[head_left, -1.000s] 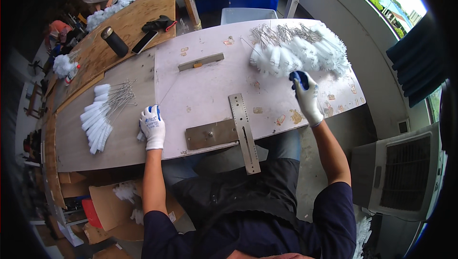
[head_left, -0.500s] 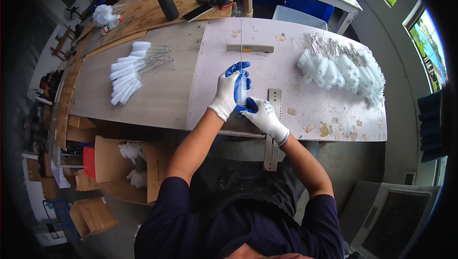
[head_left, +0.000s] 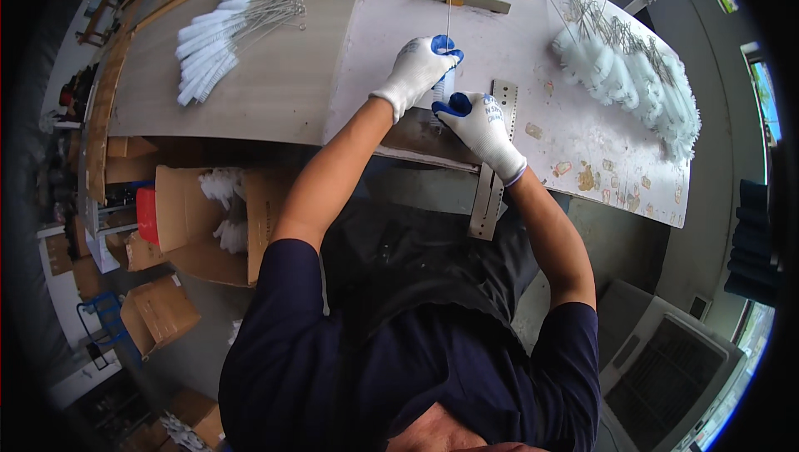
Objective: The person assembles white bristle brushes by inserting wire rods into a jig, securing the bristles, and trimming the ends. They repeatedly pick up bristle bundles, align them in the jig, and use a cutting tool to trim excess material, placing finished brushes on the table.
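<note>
A thin wire-handled brush [head_left: 449,86] with pale bristles stands between my hands, its straight wire pointing away from me. My left hand [head_left: 418,73], in a white glove with blue palm coating, is closed around the brush near where the bristles meet the wire. At the near end of the bristles, my right hand [head_left: 483,126], gloved alike, pinches the brush with thumb and fingers. Part of the bristles is hidden by the gloves. A perforated metal strip [head_left: 504,96] lies beside my right hand, partly beneath it and jutting over the table's near edge.
Neatly laid white brushes [head_left: 212,40] lie on the left; a bushier pile of brushes [head_left: 624,77] lies on the right. A flat bar [head_left: 463,0] sits on the table [head_left: 374,44] beyond my hands. Below left stands an open cardboard box [head_left: 187,231] with white brushes inside.
The view has tipped downward, so the table sits higher in the picture. Both hands keep hold of the brush; my left fingers now curl closer around it, and more bristles show near my right hand.
</note>
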Demonstrator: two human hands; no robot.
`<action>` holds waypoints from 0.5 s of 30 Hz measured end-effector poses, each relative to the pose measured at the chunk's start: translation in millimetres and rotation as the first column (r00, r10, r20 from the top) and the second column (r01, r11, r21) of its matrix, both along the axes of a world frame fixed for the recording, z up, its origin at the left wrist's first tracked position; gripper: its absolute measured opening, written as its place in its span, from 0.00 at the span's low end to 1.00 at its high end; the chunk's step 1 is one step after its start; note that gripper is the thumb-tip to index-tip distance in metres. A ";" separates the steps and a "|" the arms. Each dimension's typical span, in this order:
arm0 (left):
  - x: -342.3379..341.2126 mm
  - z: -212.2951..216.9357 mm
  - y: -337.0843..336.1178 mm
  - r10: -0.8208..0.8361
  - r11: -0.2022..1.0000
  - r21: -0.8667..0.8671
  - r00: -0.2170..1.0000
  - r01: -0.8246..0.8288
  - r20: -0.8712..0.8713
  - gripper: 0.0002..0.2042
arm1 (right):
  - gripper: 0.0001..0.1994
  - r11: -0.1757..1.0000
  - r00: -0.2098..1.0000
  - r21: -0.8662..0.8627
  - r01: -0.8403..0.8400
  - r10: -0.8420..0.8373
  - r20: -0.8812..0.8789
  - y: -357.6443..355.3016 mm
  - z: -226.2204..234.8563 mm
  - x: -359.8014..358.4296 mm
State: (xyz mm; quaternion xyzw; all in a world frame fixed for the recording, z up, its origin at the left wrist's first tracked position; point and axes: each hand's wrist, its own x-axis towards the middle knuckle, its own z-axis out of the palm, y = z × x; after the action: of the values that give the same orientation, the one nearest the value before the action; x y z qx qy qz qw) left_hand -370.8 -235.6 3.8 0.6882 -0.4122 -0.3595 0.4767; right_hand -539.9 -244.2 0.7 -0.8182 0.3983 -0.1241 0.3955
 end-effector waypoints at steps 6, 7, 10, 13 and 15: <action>5.1 -18.1 1.4 0.029 0.998 0.056 0.891 -0.004 -0.454 0.12 | 0.22 0.992 0.999 0.120 0.048 -0.049 -0.003 -5.2 0.1 3.0; 7.1 -20.9 1.0 0.026 0.998 0.057 0.878 0.002 -0.478 0.12 | 0.22 0.992 0.998 0.115 0.059 -0.059 0.000 -5.5 1.6 3.3; 13.6 -29.5 -0.4 -0.029 0.999 0.014 0.824 0.044 -0.566 0.13 | 0.21 0.995 0.997 0.072 0.071 -0.073 0.025 -13.4 -28.8 5.5; 21.4 -36.1 1.2 -0.093 0.995 -0.040 0.724 0.091 -0.684 0.15 | 0.21 0.993 0.994 0.105 0.060 -0.069 0.084 -14.6 -30.3 5.6; 20.4 -38.8 0.7 -0.141 0.990 -0.109 0.691 0.091 -0.709 0.15 | 0.22 0.988 0.994 0.143 0.062 -0.073 0.078 -9.8 -13.9 5.8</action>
State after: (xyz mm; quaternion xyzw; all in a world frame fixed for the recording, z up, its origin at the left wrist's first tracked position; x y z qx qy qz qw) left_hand -350.4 -234.9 -35.0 0.4514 -0.2491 -0.6139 0.5978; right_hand -534.2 -254.0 -13.3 -0.7685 0.4169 -0.1429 0.4638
